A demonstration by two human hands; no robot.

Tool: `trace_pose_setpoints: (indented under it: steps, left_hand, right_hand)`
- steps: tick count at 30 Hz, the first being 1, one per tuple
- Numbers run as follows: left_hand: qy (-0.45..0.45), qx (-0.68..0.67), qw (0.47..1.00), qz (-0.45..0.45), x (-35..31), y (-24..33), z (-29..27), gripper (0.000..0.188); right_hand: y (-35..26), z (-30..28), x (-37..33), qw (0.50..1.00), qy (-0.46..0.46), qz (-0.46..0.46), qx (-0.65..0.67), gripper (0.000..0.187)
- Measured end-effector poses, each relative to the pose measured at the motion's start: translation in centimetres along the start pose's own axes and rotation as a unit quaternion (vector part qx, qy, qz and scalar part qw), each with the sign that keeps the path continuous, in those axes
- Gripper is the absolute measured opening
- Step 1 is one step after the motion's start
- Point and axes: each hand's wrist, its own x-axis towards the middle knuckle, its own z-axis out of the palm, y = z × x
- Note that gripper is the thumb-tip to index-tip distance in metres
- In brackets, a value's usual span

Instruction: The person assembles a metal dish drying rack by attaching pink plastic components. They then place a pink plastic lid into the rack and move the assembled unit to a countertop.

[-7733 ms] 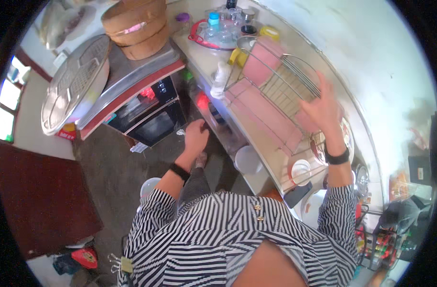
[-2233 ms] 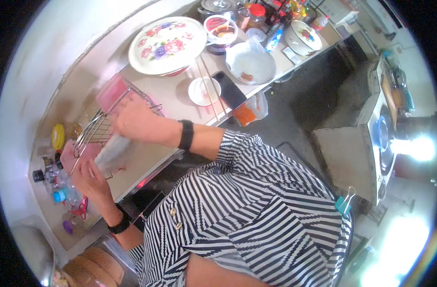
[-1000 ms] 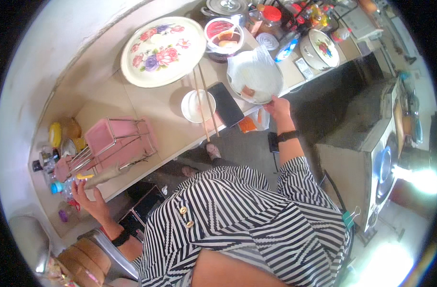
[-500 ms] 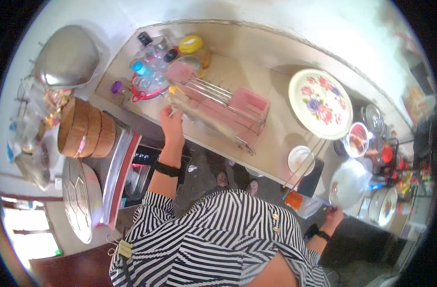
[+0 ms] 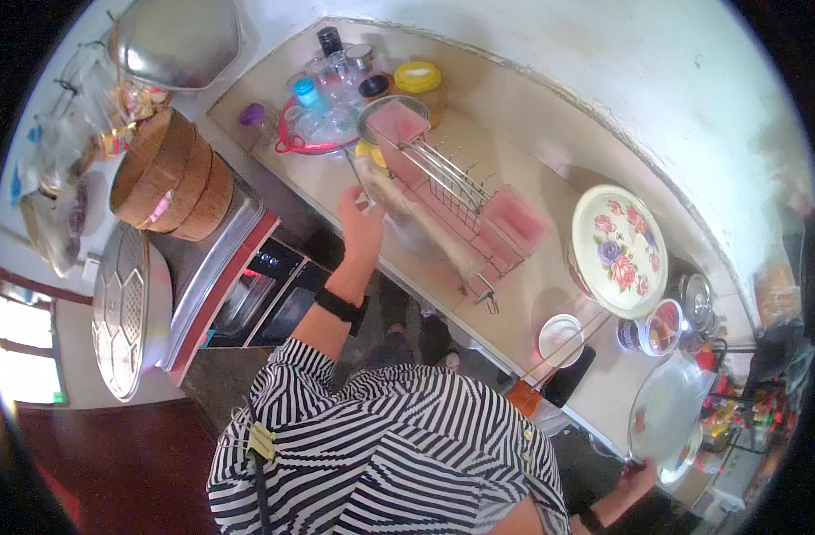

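Observation:
My left hand (image 5: 361, 212) is at the counter's front edge, thumb and fingers pinched on a small white thing too small to name. Just beyond it a long pale beige strip (image 5: 425, 223) lies along the front of a pink dish rack (image 5: 443, 183) with metal wires. Low on the right, my right hand (image 5: 637, 480) has its fingers closed at the lower rim of a round, silvery metal lid (image 5: 666, 406). A white enamel basin (image 5: 688, 462) shows partly behind that lid.
Glasses and jars crowd a red tray (image 5: 291, 143) at the far left. Right of the rack stand a flowered enamel plate (image 5: 617, 267) and a small white bowl (image 5: 561, 341) with chopsticks (image 5: 563, 352). Wooden steamers (image 5: 171, 178) stand left, above an oven (image 5: 256, 303).
The view has swung, so the counter appears tilted and lower at the right. My right hand and the lid have moved together toward the enamel basin. My left hand keeps its pinch near the beige strip.

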Motion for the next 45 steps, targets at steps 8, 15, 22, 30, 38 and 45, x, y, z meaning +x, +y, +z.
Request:
trace_pose_setpoints:
  steps: [8,15,22,30,38,45]
  left_hand:
    - [0.054,0.016,0.995,0.078,-1.4,2.1,-1.1,0.044]
    - [-0.143,-0.241,0.960,0.025,0.2,7.3,-5.5,0.020]
    - [-0.338,-0.332,0.880,-0.041,4.9,11.7,-10.0,0.036]
    - [-0.228,-0.323,0.906,-0.150,13.1,9.4,-13.2,0.048]
    - [-0.146,-0.358,0.899,-0.207,16.7,5.0,-14.3,0.031]
    - [-0.083,-0.343,0.915,-0.198,20.9,2.3,-14.3,0.032]
  right_hand:
    - [-12.3,6.8,-7.3,0.976,-0.184,-0.118,-0.015,0.034]
    - [-21.6,23.6,-21.2,0.931,-0.321,-0.165,-0.044,0.031]
    - [-23.2,41.6,-33.3,0.829,-0.525,-0.167,-0.091,0.025]
    - [-20.6,57.6,-41.1,0.735,-0.633,-0.080,-0.229,0.018]
    - [-17.7,65.7,-44.4,0.664,-0.676,-0.055,-0.315,0.022]
    - [-18.0,68.9,-46.3,0.634,-0.703,-0.088,-0.310,0.029]
